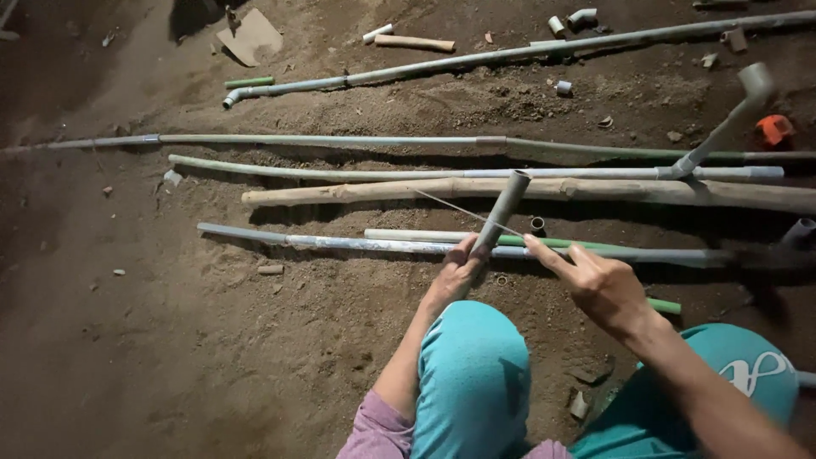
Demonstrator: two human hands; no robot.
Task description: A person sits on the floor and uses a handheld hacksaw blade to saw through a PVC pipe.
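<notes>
Grey plastic pipe offcut (501, 212) sits tilted in my left hand (455, 274), fingers wrapped round its lower end just above my knee, open mouth pointing up and away. My right hand (599, 285) pinches a thin blade or wire (463, 211) that runs taut across the pipe near the grip; I can't tell which it is. I read this as mid-cut: the next stroke needs a steady pipe and the blade kept square. Long pipes (476, 174) and a wooden pole (527, 190) lie side by side on the dirt floor (127, 340) beyond. No containers in view; only small pipe couplings (562, 87) scattered loose, insides not visible.
</notes>
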